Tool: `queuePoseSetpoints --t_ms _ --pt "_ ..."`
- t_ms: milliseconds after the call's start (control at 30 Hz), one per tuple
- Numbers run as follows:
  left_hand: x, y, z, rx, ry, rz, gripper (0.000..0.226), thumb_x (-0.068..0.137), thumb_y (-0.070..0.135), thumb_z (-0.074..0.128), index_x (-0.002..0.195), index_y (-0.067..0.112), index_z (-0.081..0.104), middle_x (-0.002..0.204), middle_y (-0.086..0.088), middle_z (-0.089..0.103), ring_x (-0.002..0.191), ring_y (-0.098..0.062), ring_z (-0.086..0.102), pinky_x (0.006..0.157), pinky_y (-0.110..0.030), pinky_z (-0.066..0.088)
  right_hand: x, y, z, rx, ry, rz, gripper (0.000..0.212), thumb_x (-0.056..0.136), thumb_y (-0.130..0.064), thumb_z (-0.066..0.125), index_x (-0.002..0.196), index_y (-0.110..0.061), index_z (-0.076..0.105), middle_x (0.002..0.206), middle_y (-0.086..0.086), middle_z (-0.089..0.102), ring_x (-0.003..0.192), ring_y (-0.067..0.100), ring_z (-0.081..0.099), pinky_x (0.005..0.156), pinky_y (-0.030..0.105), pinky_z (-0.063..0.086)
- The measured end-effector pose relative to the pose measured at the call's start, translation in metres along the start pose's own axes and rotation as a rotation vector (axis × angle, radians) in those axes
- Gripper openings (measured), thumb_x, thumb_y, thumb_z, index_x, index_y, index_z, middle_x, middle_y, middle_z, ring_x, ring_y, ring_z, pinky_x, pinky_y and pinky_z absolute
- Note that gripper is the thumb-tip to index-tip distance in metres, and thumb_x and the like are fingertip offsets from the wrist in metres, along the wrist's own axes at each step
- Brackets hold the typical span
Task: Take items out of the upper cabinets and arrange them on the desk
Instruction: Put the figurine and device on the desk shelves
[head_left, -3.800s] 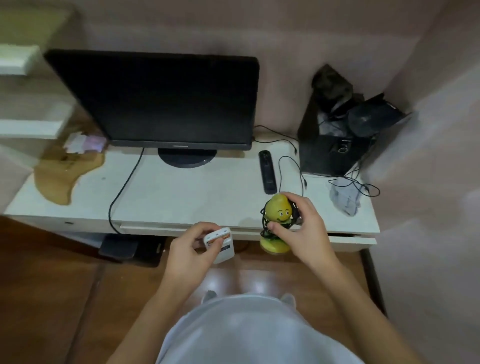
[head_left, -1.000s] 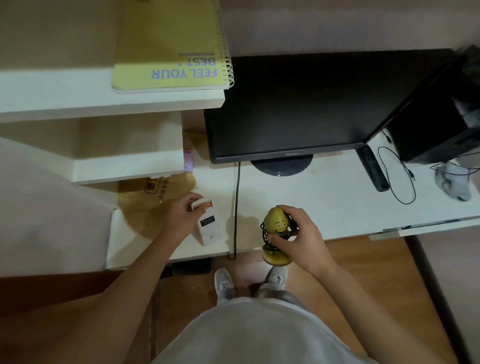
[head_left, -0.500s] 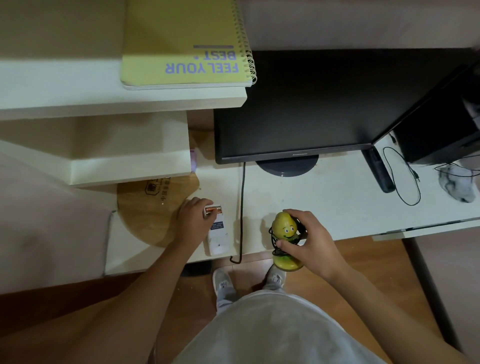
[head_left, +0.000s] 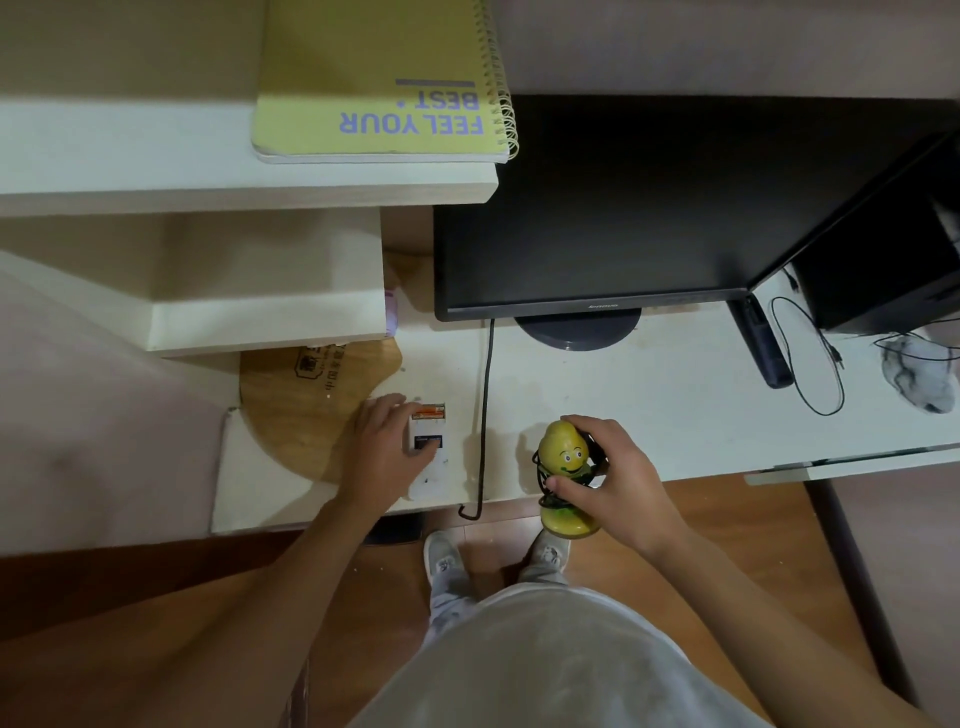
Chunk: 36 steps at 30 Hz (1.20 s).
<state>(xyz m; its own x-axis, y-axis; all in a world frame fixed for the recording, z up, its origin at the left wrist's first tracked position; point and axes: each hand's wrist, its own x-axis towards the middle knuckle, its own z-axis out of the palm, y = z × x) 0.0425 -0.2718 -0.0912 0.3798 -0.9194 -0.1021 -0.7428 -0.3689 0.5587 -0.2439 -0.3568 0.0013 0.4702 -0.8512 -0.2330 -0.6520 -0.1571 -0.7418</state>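
A small white box (head_left: 430, 451) with an orange and dark label lies flat on the white desk (head_left: 649, 405) near its front edge. My left hand (head_left: 387, 447) rests on the box's left side, fingers curled over it. My right hand (head_left: 608, 480) grips a yellow pear-shaped figure (head_left: 563, 470) with a smiling face and a black cord wound round it. The figure hangs at the desk's front edge, its base over the floor. A yellow spiral notebook (head_left: 384, 83) lies on the upper shelf (head_left: 208, 176).
A black monitor (head_left: 623, 208) stands mid-desk, its cable (head_left: 485, 405) running to the front edge between my hands. A round wooden board (head_left: 306, 410) lies left of the box. A remote (head_left: 763, 343), loose wire, grey cloth (head_left: 919, 374) and black case (head_left: 893, 249) occupy the right.
My left hand has brought the white box down flat onto the desk beside the wooden board. The right hand keeps the pear figure at the desk's front edge.
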Motion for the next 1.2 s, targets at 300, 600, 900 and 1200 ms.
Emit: queuePoseSetpoints --t_ms 300,600,900,1200 --pt "-0.021 -0.001 0.001 0.159 -0.189 0.083 0.086 0.072 0.063 0.076 0.144 0.025 0.046 0.163 0.000 0.021 0.147 -0.025 0.023 0.118 -0.046 0.024 0.001 -0.003 0.012 0.014 -0.012 -0.004 0.068 0.074 -0.030 0.087 0.133 -0.034 0.053 0.120 -0.011 0.054 0.109 -0.005 0.052 0.085 0.009 0.044" --pt "-0.023 -0.008 0.001 0.235 -0.223 0.159 0.096 0.070 0.067 0.075 0.147 0.024 0.039 0.163 0.000 0.025 0.145 -0.025 0.029 0.116 -0.047 0.029 0.000 -0.004 0.018 0.042 0.008 0.039 0.068 0.075 -0.029 0.086 0.133 -0.036 0.052 0.120 -0.013 0.053 0.108 -0.011 0.050 0.083 0.004 0.042" --pt "-0.014 -0.007 0.001 0.264 -0.166 0.169 0.085 0.072 0.059 0.078 0.141 0.020 0.050 0.154 -0.005 0.038 0.139 -0.028 0.036 0.115 -0.042 0.027 0.005 -0.010 0.023 0.045 0.007 0.051 0.069 0.075 -0.029 0.086 0.134 -0.035 0.052 0.122 -0.011 0.053 0.107 0.003 0.054 0.089 0.018 0.049" --pt "0.001 -0.009 -0.015 0.265 -0.157 0.074 0.083 0.075 0.060 0.076 0.143 0.022 0.047 0.157 -0.002 0.033 0.142 -0.025 0.032 0.117 -0.039 0.028 0.009 -0.013 0.024 0.024 0.009 0.038 0.072 0.074 -0.031 0.087 0.136 -0.034 0.050 0.124 -0.011 0.052 0.111 0.009 0.055 0.092 0.024 0.053"
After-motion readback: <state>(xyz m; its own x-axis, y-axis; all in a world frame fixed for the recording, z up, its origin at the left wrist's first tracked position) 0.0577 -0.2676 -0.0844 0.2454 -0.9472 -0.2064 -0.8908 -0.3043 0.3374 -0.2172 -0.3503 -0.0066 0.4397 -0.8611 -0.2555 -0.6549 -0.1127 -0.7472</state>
